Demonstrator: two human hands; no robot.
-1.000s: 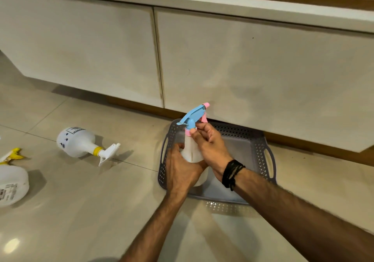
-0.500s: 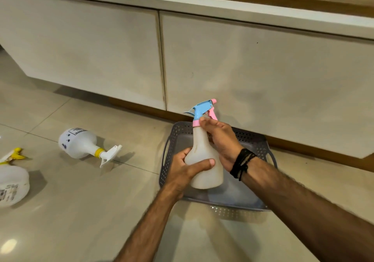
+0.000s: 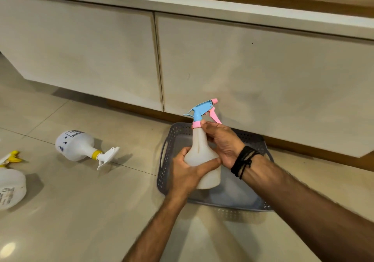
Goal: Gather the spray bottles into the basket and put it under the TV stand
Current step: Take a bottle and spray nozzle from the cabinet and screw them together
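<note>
Hands, left hand point(image 3: 187, 175) and right hand point(image 3: 222, 143), both clamp the blue-and-pink spray bottle point(image 3: 202, 156) upright above the grey basket point(image 3: 166, 172).

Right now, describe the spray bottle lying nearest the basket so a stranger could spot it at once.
Start at the long white TV stand and drop to the tiled floor in front of it, left of the grey basket. There lies a white spray bottle on its side, nozzle toward the basket. Its yellow collar and white trigger set it apart from the upright blue-and-pink-topped bottle held in both hands.
</note>
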